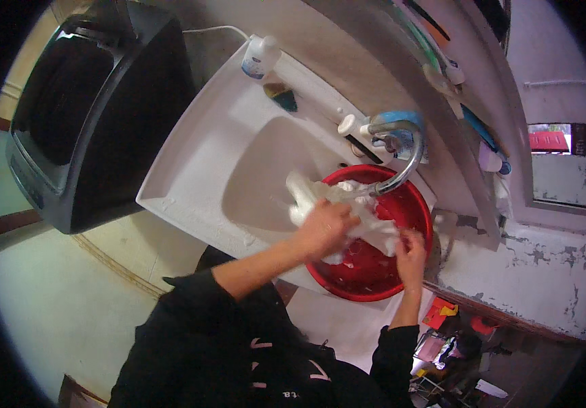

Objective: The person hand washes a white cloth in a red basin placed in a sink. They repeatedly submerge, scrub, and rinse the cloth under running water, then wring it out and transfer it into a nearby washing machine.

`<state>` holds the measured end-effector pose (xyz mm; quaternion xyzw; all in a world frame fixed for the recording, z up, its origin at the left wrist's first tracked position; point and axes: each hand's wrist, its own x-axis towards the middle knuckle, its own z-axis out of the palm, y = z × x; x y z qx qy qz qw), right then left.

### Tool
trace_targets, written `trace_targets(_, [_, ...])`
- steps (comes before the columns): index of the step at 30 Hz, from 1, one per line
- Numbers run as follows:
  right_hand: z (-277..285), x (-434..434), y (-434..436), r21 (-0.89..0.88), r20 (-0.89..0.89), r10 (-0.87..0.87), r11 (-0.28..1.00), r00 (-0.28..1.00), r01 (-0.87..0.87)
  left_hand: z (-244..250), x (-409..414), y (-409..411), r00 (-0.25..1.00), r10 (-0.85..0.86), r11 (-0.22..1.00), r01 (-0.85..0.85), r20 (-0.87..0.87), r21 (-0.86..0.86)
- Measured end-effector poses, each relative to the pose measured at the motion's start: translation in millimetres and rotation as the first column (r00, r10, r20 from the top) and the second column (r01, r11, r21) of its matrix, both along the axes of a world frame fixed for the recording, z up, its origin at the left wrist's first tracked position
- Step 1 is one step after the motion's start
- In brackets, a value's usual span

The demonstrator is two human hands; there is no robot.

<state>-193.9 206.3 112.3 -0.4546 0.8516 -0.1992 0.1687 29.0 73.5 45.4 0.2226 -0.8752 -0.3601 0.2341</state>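
A red plastic basin (362, 275) sits at the right end of a white sink (191, 148), partly over the sink bowl. Both hands are on a wet white cloth (374, 229) spread across the basin, with suds around it. My left hand (326, 227) grips the cloth near the basin's left side, somewhat blurred. At the right side, my right hand (410, 245) pinches an edge of the same cloth. A curved metal faucet (410, 163) reaches over the basin, its spout close above the cloth.
A white bottle (261, 56) and a scrubbing brush (281, 97) stand on the sink's back ledge. To the left is a black washing machine (119, 122). Toothbrushes and a tube (491, 157) lie on a shelf at the upper right. A worn ledge (517, 270) runs right of the basin.
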Motion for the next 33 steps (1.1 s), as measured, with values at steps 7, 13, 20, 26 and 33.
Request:
trace_targets(7, [-45, 44, -32, 0.326, 0.785, -0.146, 0.924, 0.602, -0.201, -40, -31, 99, 0.988, -0.054, 0.936, 0.101, -0.146, 0.337])
trace_targets(13, [-103, 27, -11, 0.493, 0.640, 0.033, 0.749, 0.768, -0.443, -64, -8, 115, 0.911, -0.410, 0.782, 0.379, -0.049, 0.494])
trace_targets(20, [-63, 34, -2, -0.002, 0.840, 0.028, 0.999, 0.541, -0.049, -107, 26, 23, 0.871, 0.290, 0.830, -0.435, 0.397, 0.349])
trace_targets(26, [-56, 39, 2, -0.096, 0.904, -0.001, 0.974, 0.428, 0.205, -101, 22, 5, 0.934, 0.354, 0.294, -0.071, -0.039, 0.953])
trace_targets(33, [-95, 89, -32, 0.266, 0.961, -0.249, 0.727, -0.117, 0.633, -38, -54, 68, 0.938, 0.084, 0.944, 0.032, -0.336, 0.327])
